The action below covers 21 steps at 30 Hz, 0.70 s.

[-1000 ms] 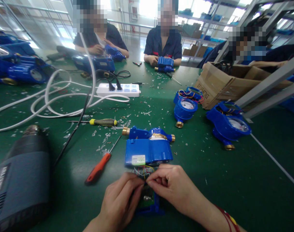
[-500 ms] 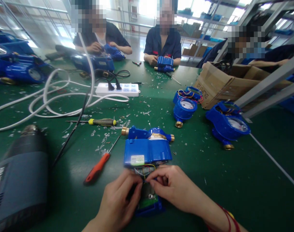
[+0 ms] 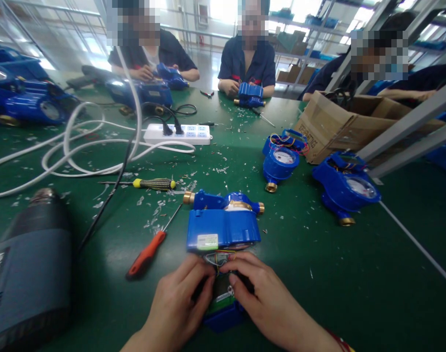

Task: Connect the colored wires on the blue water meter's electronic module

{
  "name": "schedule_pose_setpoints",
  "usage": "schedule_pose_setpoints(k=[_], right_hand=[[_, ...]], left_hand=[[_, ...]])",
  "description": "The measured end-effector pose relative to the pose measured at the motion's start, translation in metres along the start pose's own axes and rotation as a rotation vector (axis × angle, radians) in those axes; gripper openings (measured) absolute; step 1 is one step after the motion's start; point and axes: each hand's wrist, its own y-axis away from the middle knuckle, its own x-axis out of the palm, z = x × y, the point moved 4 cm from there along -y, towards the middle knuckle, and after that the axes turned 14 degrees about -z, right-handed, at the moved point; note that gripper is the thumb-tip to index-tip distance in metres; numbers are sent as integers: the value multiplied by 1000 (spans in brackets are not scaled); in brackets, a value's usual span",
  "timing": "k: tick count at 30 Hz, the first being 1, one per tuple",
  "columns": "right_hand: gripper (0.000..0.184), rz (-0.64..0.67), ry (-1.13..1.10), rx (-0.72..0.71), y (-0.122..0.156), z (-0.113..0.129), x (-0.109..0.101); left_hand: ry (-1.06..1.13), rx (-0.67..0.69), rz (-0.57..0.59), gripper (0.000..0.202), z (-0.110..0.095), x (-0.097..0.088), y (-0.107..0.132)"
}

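A blue water meter (image 3: 223,227) with brass pipe ends lies on the green table in front of me. Thin coloured wires (image 3: 220,259) run from its near side toward a blue cover (image 3: 224,318) with a green circuit board (image 3: 223,300) in it. My left hand (image 3: 182,298) pinches at the wires from the left, thumb and fingertips closed. From the right, my right hand (image 3: 263,293) has its fingers bent and closed around the same wires, over the board. The exact spot gripped is partly hidden by the fingertips.
An orange screwdriver (image 3: 147,254) and a yellow-black screwdriver (image 3: 155,184) lie left. A heat gun (image 3: 32,269) stands at far left, near white cable and a power strip (image 3: 177,134). Two more meters (image 3: 280,161) and a cardboard box (image 3: 336,127) are right. Co-workers sit opposite.
My right hand has shifted slightly, its fingers now lower over the circuit board. The blue cover and board have tilted a little. My left hand stays nearly in place.
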Motion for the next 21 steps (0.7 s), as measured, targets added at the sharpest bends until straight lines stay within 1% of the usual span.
schedule_pose_setpoints(k=[3, 4, 6, 8, 10, 14, 18, 21], right_hand=[[24, 15, -86, 122, -1, -9, 4], [21, 0, -90, 161, -1, -11, 4], [17, -45, -97, 191, -1, -13, 4], [17, -72, -105, 173, -1, -11, 3], [17, -82, -105, 142, -1, -6, 2], [17, -87, -59, 97, -1, 1, 0], [17, -95, 27, 24, -3, 7, -4], [18, -116, 80, -26, -4, 10, -7]], left_hand=[[26, -15, 8, 9, -1, 0, -1], [32, -22, 13, 9, -2, 1, -1], [35, -36, 25, 10, -3, 1, -1], [25, -26, 30, 13, -6, 1, -1], [11, 12, 20, 17, -12, 1, -2], [-1, 83, -49, 15, -23, -3, -8], [-14, 101, -51, 16, -28, -4, -14], [36, 79, -45, 18, -31, -5, -19]])
